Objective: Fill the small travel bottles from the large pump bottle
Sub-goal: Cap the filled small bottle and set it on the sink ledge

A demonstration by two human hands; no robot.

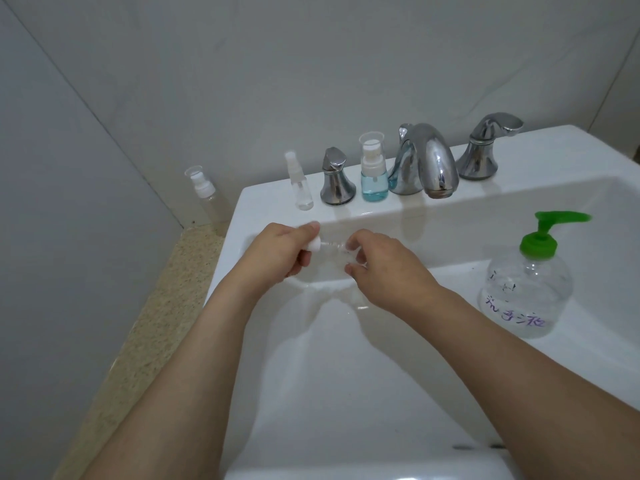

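White sink basin point(346, 358), hands over its far-left part: left hand point(277, 249) pinches the white cap point(316, 244), right hand point(377, 261) grips the small clear travel bottle point(334, 249) lying sideways between them. Best to tip it upright before the cap parts, twisting only the cap. Pump bottle point(526, 285) waits on the right rim, within easy reach.

Green-capped clear pump bottle point(526, 289) (purple writing) — pale blue liquid in one travel bottle point(373, 178) — white sink point(485, 216).
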